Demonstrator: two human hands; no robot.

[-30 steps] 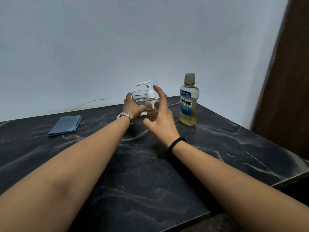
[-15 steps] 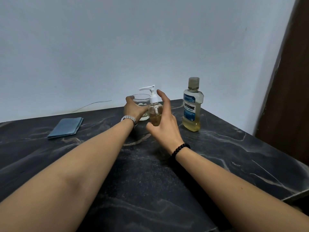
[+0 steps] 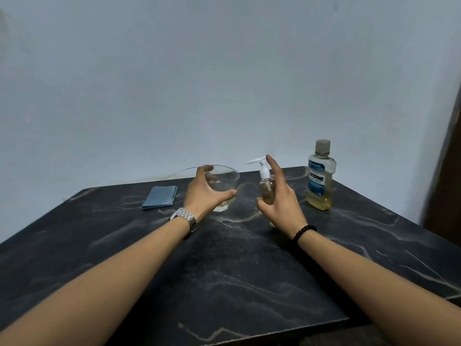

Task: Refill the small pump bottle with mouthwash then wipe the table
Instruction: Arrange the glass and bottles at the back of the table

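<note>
The small clear pump bottle [image 3: 266, 187], with a white pump head and amber liquid inside, sits in my right hand [image 3: 282, 198]. My thumb is at its lower front and my fingers are behind it. My left hand [image 3: 203, 193] grips a clear drinking glass [image 3: 224, 182] from the left side. The glass is tilted and has a little pale liquid at its bottom. The large mouthwash bottle [image 3: 320, 178], capped and holding yellow liquid in its lower part, stands upright to the right of my right hand. A folded blue cloth [image 3: 160, 196] lies flat on the table, left of the glass.
The dark marble table [image 3: 224, 270] reaches a pale wall at the back. Its right edge runs close behind the mouthwash bottle. A dark wooden panel [image 3: 449, 171] stands at the far right. A thin wire runs along the wall behind the glass.
My left hand has drawn the glass out to the left, away from the pump bottle. My right hand has closed in around the pump bottle.
</note>
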